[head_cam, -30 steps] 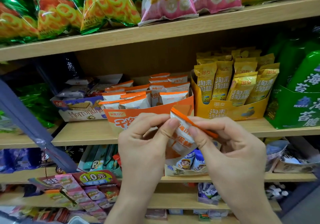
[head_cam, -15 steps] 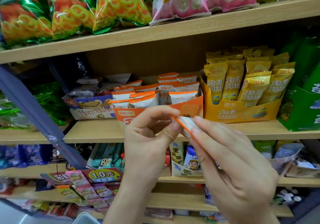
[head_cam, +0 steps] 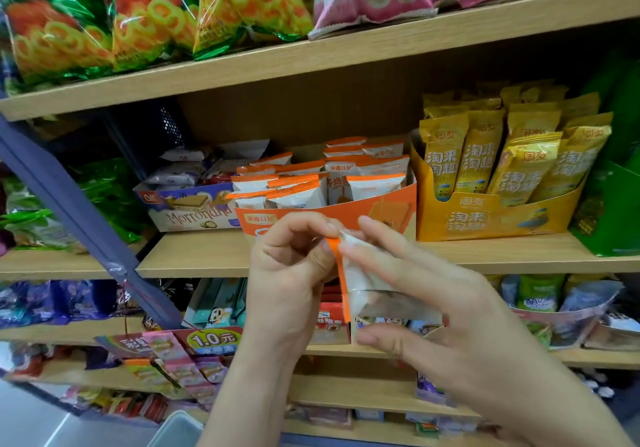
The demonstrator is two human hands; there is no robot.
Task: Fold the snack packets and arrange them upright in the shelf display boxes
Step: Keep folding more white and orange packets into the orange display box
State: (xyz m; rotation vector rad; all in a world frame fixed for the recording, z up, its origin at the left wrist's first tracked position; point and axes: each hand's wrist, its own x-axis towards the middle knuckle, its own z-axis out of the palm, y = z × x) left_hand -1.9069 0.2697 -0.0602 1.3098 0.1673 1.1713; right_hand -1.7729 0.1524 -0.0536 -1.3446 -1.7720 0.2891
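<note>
A small white snack packet with an orange sealed edge [head_cam: 353,284] is held in front of the shelves by both hands. My left hand [head_cam: 287,280] pinches its orange top corner with curled fingers. My right hand [head_cam: 446,322] grips the packet's body from the right, fingers over it and thumb below. Behind them, on the middle shelf, stands the orange display box [head_cam: 388,209] with several matching packets upright in it.
A yellow display box [head_cam: 498,218] of yellow packets stands right of the orange one, and a white wafer box [head_cam: 194,216] stands left. Large snack bags fill the top shelf [head_cam: 311,62]. Lower shelves hold more small packets. A blue strap [head_cam: 79,218] crosses at the left.
The packet has turned so that its orange edge now runs downward between my hands. My right hand has moved lower and wraps more of the packet. The view has shifted slightly left.
</note>
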